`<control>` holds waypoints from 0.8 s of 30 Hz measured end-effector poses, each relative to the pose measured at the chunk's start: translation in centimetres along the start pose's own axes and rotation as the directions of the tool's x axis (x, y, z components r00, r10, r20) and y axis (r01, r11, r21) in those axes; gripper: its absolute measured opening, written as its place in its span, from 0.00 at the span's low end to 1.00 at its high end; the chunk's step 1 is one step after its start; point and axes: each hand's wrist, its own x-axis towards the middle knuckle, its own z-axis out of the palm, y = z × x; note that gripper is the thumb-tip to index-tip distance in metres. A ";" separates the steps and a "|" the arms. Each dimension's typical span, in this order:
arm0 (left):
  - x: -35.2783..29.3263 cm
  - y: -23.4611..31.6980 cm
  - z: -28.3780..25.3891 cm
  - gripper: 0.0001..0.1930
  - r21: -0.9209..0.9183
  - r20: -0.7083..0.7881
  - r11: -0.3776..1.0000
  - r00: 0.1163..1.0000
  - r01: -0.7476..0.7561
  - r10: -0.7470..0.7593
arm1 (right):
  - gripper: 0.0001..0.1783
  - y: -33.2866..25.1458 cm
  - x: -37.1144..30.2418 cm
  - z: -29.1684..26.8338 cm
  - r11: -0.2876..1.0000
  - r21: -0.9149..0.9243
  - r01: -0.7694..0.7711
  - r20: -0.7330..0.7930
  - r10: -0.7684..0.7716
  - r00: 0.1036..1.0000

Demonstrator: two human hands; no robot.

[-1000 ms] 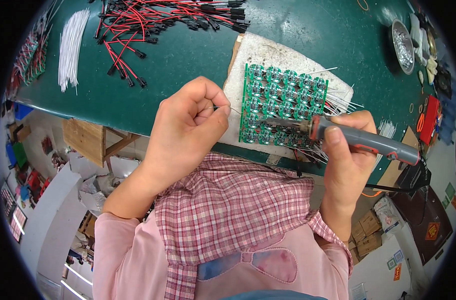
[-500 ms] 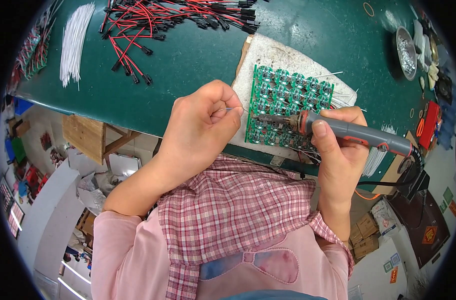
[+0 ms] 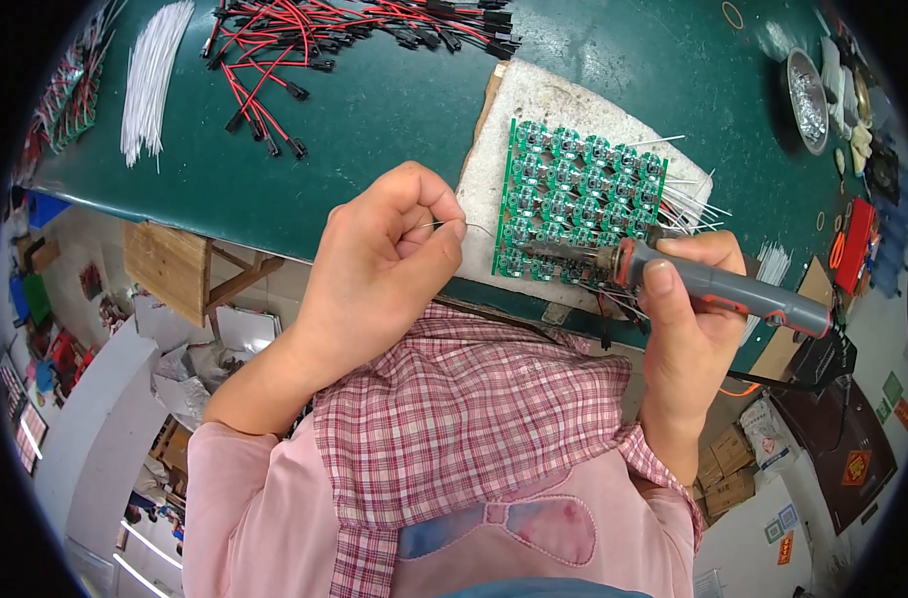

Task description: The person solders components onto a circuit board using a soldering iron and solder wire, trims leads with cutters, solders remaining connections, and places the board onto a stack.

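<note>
Head view: left hand [image 3: 384, 264] pinches a thin solder wire [image 3: 452, 225], its end near the green board panel [image 3: 579, 199] on a white pad [image 3: 573, 100]. Right hand [image 3: 688, 319] is clenched round a grey soldering iron [image 3: 718, 289], tip on the panel's near edge. Red-black leads [image 3: 354, 30] lie at the far side. Brown cartons [image 3: 728, 463] sit on the floor lower right, beside a dark square mat with a red diamond label [image 3: 855, 466].

— How do our hands sit?
— Our left hand [image 3: 389, 254] is curled, thumb and forefinger pinched together. Our right hand [image 3: 688, 309] is closed in a grip, wrist bent, forearm rising from near.
</note>
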 end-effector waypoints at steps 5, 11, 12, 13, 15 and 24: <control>0.8 -0.2 0.3 0.02 0.065 -0.043 0.998 0.999 -0.013 0.016 | 0.11 0.2 0.5 0.6 1.000 0.010 0.025 -0.028 -0.025 0.999; 1.2 -0.6 0.0 0.02 0.110 -0.077 0.992 0.994 -0.066 0.074 | 0.10 0.4 1.7 1.4 0.997 0.068 0.023 -0.017 -0.022 1.000; 1.2 -0.6 -0.1 0.02 0.133 -0.077 0.988 0.993 -0.076 0.087 | 0.10 0.4 1.8 1.3 0.997 0.076 0.012 -0.010 -0.011 1.000; 1.2 -0.6 -0.1 0.02 0.132 -0.079 0.988 0.993 -0.076 0.087 | 0.10 0.4 1.8 1.3 0.997 0.083 0.001 -0.002 -0.001 1.000; 1.5 -0.9 0.0 0.02 0.116 -0.093 0.989 0.990 -0.096 0.107 | 0.10 0.4 1.9 1.3 0.997 0.075 0.002 0.003 -0.002 1.000; 1.6 -0.3 0.1 0.01 0.096 -0.048 0.992 0.995 -0.080 0.084 | 0.11 0.0 2.3 1.3 0.997 0.054 -0.051 0.025 0.050 0.998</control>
